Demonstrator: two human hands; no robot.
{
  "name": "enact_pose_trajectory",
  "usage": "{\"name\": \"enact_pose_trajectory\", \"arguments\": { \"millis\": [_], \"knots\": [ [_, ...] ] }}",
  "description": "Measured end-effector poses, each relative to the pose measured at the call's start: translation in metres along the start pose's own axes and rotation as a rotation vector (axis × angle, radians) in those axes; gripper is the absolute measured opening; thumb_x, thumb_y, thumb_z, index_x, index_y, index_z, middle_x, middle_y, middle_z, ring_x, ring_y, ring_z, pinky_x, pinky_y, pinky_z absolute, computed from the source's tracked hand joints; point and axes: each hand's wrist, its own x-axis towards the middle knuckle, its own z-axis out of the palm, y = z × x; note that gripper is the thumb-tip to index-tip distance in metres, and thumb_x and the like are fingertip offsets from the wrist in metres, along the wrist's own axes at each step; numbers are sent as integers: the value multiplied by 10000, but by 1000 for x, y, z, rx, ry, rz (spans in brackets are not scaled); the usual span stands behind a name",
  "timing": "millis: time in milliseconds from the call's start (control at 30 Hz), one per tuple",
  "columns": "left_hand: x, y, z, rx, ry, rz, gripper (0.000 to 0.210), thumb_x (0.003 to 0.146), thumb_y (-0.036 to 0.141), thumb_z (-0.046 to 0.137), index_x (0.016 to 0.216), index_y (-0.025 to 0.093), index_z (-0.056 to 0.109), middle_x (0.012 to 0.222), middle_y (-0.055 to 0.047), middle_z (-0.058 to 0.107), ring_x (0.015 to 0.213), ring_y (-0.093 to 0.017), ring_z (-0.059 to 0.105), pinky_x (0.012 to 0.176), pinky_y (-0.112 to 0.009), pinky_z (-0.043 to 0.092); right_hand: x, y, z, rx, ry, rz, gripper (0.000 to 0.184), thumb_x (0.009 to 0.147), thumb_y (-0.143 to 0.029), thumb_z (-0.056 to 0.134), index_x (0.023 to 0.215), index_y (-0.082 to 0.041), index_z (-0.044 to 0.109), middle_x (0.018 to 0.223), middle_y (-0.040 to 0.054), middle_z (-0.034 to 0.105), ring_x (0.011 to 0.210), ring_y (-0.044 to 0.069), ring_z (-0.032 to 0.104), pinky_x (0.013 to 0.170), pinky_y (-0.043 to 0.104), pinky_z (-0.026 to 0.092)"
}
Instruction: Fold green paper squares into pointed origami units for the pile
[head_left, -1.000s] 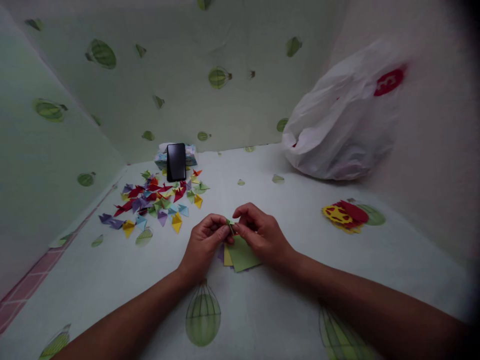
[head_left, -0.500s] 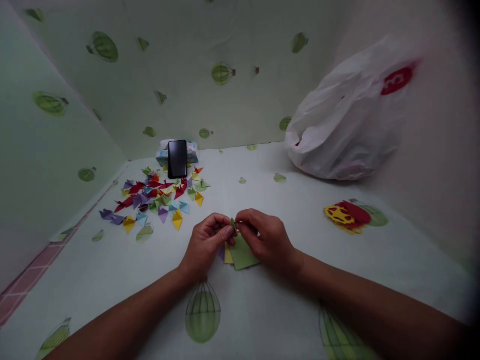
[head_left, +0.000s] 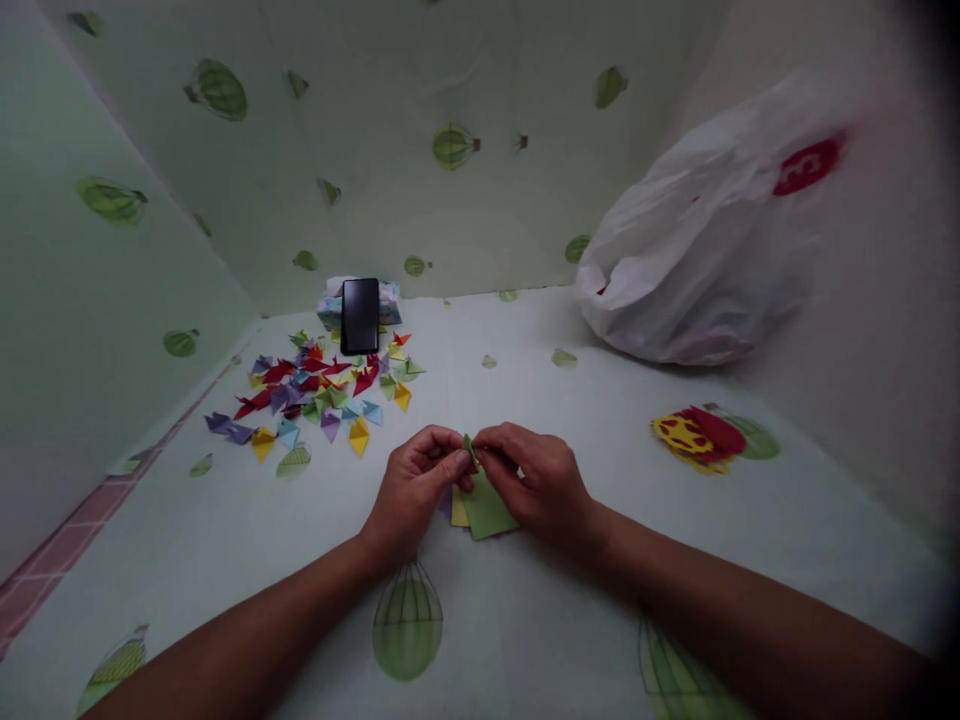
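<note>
Between my two hands is a small folded piece of green paper (head_left: 468,443), partly hidden by the fingers. My left hand (head_left: 420,485) pinches it between thumb and curled fingers. From the other side my right hand (head_left: 536,475) closes its thumb and index finger on the same folded paper. Below the hands lies a stack of square paper sheets (head_left: 491,508), green on top, with yellow and purple edges showing at the left. Farther left is a spread of folded paper cranes (head_left: 322,390) in red, purple, yellow, blue and green.
A dark phone (head_left: 360,316) leans on a tissue box (head_left: 328,306) behind the cranes. At the back right stands a white plastic bag (head_left: 675,250). Yellow and red cut-out shapes (head_left: 697,438) lie to the right on the balloon-print cover (head_left: 480,620).
The whole view has shifted slightly. Both hands keep their pinch on the small green folded paper, with barely any finger movement.
</note>
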Motion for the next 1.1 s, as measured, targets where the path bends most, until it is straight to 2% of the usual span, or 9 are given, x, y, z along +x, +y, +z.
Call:
{"name": "enact_pose_trajectory", "arguments": {
  "millis": [133,300,367,600,800,1100],
  "knots": [
    [1,0,-1,-14,-3,2,110,817,233,712,835,155,636,706,27,623,602,-75,577,612,-193,462,1,0,-1,143,-36,76,119,920,-134,516,868,-162,620,761,34,679,660,121,612,624,240,450],
    [1,-3,-3,-52,-42,-23,115,830,247,710,858,157,646,731,16,632,620,-80,574,628,-201,457,8,-1,-2,466,-100,471,63,884,-208,576,829,-178,568,582,-43,560,478,89,516,485,216,406],
    [1,-4,-4,-54,-53,-31,117,836,254,706,858,153,650,722,11,632,623,-81,567,627,-200,450,9,0,-2,545,-125,543,74,875,-232,582,829,-179,557,561,-51,543,462,88,502,463,214,394],
    [3,-6,-5,-53,-70,-52,108,839,255,705,857,159,659,687,19,621,614,-77,549,615,-190,433,9,0,-5,480,-143,484,79,870,-209,560,820,-163,601,571,-44,534,487,77,459,473,209,360],
    [3,-7,-5,-72,-65,-65,115,832,256,711,850,160,650,705,21,625,610,-78,549,614,-195,431,12,-1,-6,570,-174,534,117,881,-248,545,818,-162,591,564,-44,532,482,82,453,482,220,359],
    [5,-3,-7,79,-91,-39,131,829,270,705,860,151,659,668,20,619,597,-91,553,587,-204,430,11,3,-4,420,-188,463,92,842,-204,566,757,-167,567,583,-45,509,526,85,433,500,217,333]
  ]
}}
